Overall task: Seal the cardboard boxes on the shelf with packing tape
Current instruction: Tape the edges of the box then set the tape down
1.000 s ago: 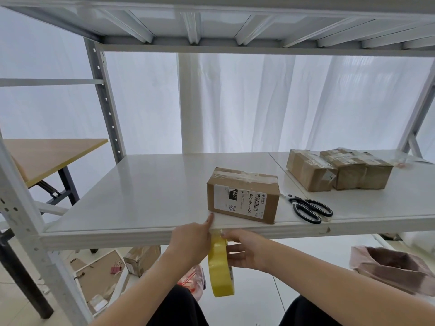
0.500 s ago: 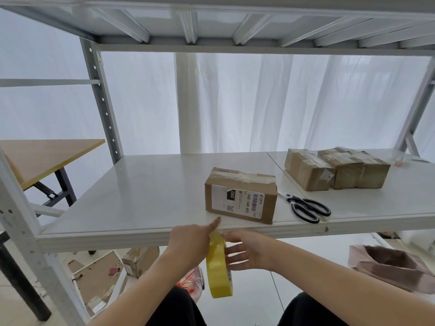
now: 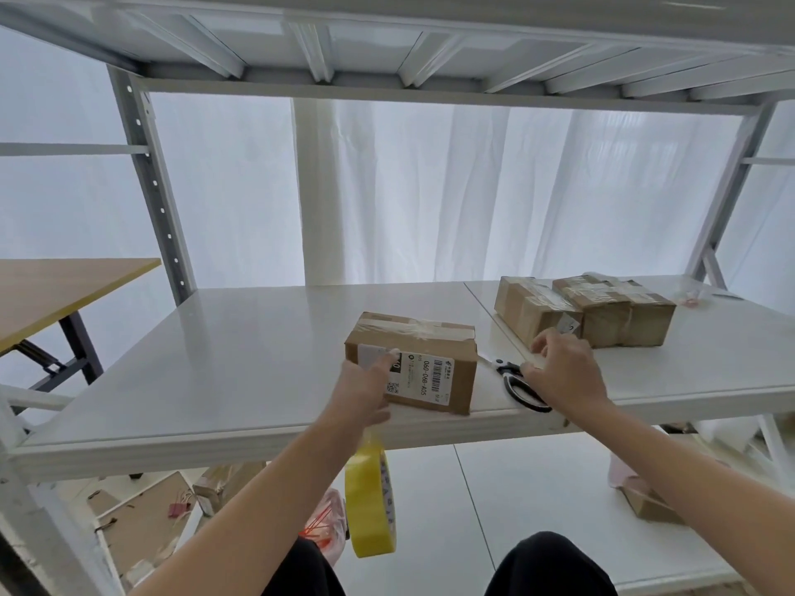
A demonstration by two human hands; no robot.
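Observation:
A small cardboard box (image 3: 434, 342) with a white shipping label stands near the front edge of the white shelf (image 3: 241, 346). My left hand (image 3: 365, 389) is at the box's front left corner, with a fingertip pressed on the label. A yellow tape roll (image 3: 370, 501) hangs just below that hand, under the shelf edge, its top hidden by the hand. My right hand (image 3: 563, 376) hovers with curled fingers over the black-handled scissors (image 3: 516, 382), which lie flat on the shelf to the right of the box.
Two taped cardboard boxes (image 3: 585, 311) sit at the back right of the shelf. An upper shelf runs overhead. A wooden table (image 3: 56, 290) stands to the left. On the floor lie cardboard pieces (image 3: 142, 518) and an open box (image 3: 649, 501).
My right hand let go of the tape roll and moved up and right over the scissors. My left hand rose from below the shelf edge onto the box's front.

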